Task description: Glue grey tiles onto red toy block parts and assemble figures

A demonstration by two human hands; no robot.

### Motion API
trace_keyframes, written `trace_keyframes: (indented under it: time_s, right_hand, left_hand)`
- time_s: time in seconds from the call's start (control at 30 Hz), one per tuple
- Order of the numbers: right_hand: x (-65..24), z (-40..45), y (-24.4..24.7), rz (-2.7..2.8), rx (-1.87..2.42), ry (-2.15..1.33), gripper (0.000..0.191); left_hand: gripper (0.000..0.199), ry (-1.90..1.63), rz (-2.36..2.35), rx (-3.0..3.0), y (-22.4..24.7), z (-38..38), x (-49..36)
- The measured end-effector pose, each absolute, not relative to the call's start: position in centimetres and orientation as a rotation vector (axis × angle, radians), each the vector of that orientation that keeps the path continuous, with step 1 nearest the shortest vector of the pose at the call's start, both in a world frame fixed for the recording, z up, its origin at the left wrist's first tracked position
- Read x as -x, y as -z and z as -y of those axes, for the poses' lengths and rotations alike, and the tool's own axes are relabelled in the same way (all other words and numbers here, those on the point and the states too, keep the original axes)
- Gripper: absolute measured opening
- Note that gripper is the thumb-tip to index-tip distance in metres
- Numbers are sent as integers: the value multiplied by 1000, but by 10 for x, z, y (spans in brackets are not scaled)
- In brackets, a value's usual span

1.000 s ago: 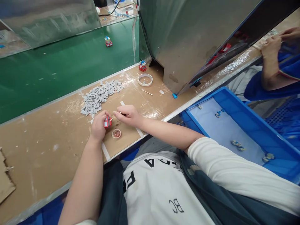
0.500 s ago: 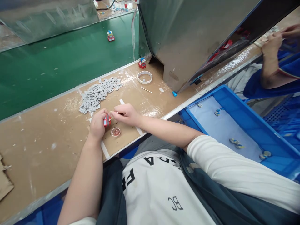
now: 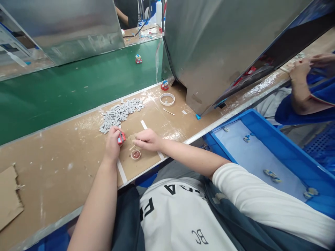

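Observation:
My left hand (image 3: 113,143) is closed on a small red toy piece (image 3: 121,138) with a pale blue face, held above the brown work surface (image 3: 65,157). To its right, my right hand (image 3: 148,139) pinches a thin cotton swab (image 3: 132,147), whose lower end points down toward a small round cup (image 3: 135,154) of reddish liquid. The swab's tip is too small to make out clearly. Beyond my hands lies a pile of small grey pieces (image 3: 117,114).
A white ring (image 3: 167,99), another swab (image 3: 169,112) and a red-blue toy (image 3: 164,85) are at the back. Another toy (image 3: 138,58) sits on the green belt (image 3: 78,87). A blue bin (image 3: 293,146) and a person's arm (image 3: 300,87) are at the right.
My right hand has moved away from the red toy piece, bringing the swab near the cup. My left hand still holds the piece, now turned slightly. The camera view has shifted.

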State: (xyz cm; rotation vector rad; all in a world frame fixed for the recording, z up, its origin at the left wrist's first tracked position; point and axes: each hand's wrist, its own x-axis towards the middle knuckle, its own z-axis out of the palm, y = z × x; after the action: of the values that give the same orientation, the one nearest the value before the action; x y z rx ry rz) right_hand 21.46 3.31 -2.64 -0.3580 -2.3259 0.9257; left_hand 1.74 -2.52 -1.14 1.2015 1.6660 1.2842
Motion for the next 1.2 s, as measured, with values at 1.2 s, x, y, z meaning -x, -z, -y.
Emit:
trace_keyframes:
  time_s: [1.2]
  right_hand:
    - [-225,-90,8,2453,894,-586,53]
  left_hand:
    - [54,-1588,-1381,-859,16,18,-15]
